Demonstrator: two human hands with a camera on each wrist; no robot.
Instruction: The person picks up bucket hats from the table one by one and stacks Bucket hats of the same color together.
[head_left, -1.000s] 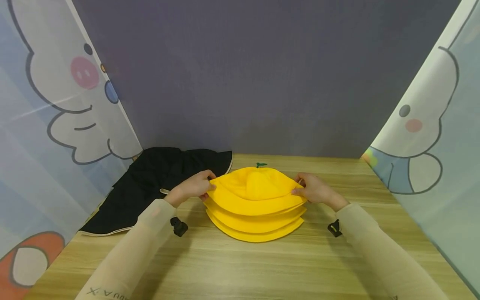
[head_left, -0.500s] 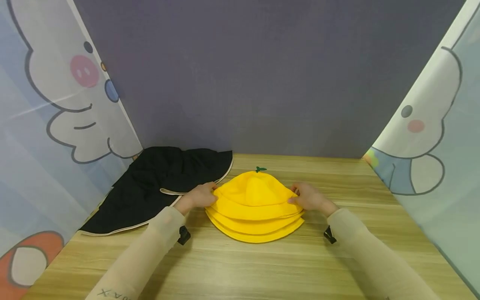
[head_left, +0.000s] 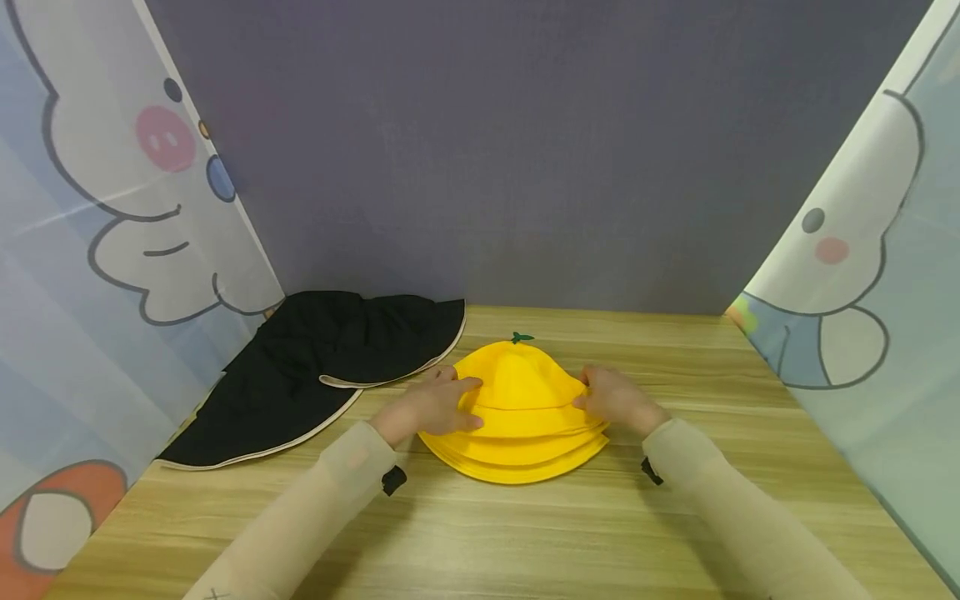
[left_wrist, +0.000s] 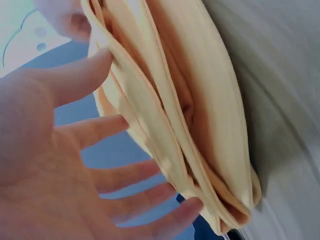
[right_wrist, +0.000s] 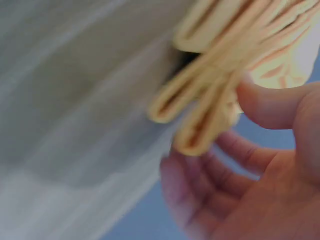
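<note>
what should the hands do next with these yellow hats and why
Probably ease the right grip off the edge: the top yellow hat sits over the lower yellow brims, and the left grip has its fingers spread, while the right thumb and fingers pinch the brim, so letting go should let the stack settle.

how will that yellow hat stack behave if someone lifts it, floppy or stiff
The yellow hat stack is probably light and floppy: its brims look like thin cloth, bent into folds in the right wrist view. The layers may slip apart when lifted, as gaps show between the brims.
</note>
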